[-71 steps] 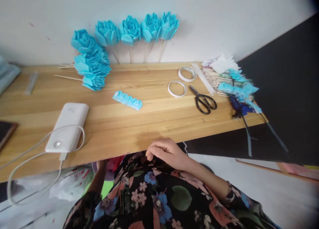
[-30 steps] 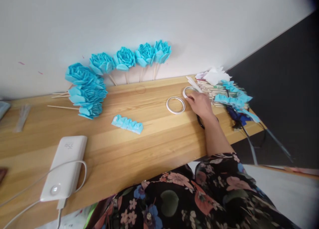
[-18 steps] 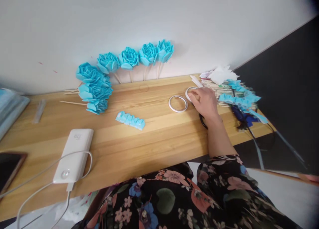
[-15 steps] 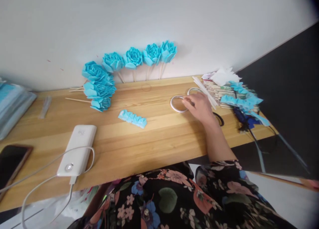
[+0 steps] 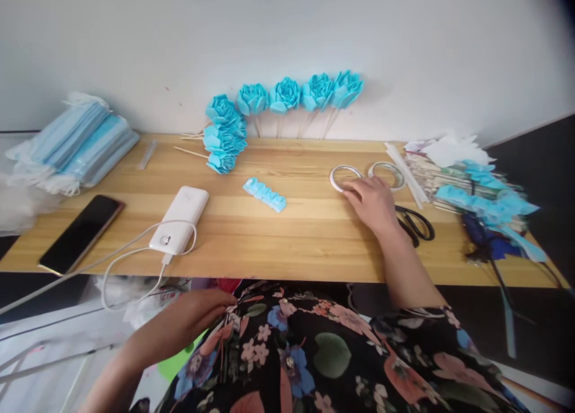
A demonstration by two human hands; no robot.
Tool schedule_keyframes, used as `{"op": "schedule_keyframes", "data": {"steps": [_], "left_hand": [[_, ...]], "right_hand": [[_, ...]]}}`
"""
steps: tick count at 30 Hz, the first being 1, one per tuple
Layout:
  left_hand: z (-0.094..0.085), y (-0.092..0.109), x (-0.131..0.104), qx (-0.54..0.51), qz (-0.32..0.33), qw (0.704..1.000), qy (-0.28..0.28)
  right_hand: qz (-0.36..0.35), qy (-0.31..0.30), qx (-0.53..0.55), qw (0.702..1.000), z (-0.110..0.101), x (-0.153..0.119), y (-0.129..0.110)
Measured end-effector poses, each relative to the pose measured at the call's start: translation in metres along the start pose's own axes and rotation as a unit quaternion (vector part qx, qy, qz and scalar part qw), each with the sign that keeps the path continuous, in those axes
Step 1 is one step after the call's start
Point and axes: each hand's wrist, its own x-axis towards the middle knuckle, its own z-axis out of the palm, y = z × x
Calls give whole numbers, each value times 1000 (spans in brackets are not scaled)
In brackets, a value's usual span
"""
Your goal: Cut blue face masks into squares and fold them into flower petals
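Note:
My right hand point(image 5: 372, 204) is over the table beside two rolls of white tape, its fingers loosely apart and bent downward. The fingertips overlap the lower rim of the left tape roll point(image 5: 332, 176) and lie close to the right tape roll point(image 5: 401, 182); whether they touch is hard to make out. Black-handled scissors point(image 5: 422, 222) lie by the wrist, partly hidden under it. My left hand point(image 5: 209, 310) rests at my waist against the floral shirt, fingers stretched out and holding nothing. A folded strip of light blue petals point(image 5: 265, 195) lies in the middle of the table.
Blue crepe flowers point(image 5: 286, 95) on sticks lean against the wall, with more flowers point(image 5: 223, 138) piled to their left. Face masks point(image 5: 85, 143), a phone point(image 5: 81, 233) and a cabled power bank point(image 5: 180, 218) lie left. Sticks and blue scraps point(image 5: 487, 203) crowd the right end.
The view has swung left and back, bringing my left hand and more of the masks and scissors into sight. My right hand stays by the tape rolls, its fingers slightly lower.

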Motion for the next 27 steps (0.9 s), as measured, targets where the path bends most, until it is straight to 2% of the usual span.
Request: {"op": "schedule_keyframes", "data": {"steps": [2,3,6,8,9,13,18,23,27], "left_hand": [[-15,18,7,14,16,1000,-7],[-21,26,14,21,32,999,9],[-31,46,45,42,83,989,115],[-30,53,65,39,91,984,148],[-27,56,73,27,98,983,151],[-11,56,89,-46,109,990,80],[2,42,92,-118,89,987,65],[0,33,96,-200,57,976,58],[1,29,101,-219,66,972,61]], "right_hand": [[-7,24,16,1000,-1,0,-11],[-13,30,30,999,-1,0,-20],[-56,-14,100,993,2,2,-54],[-93,-62,134,985,8,5,-80],[-108,-82,140,981,12,7,-93],[-124,-128,139,974,31,22,-131],[-136,-141,143,970,52,45,-141],[-201,-161,187,948,65,70,-138],[-199,-150,214,944,76,81,-146]]}}
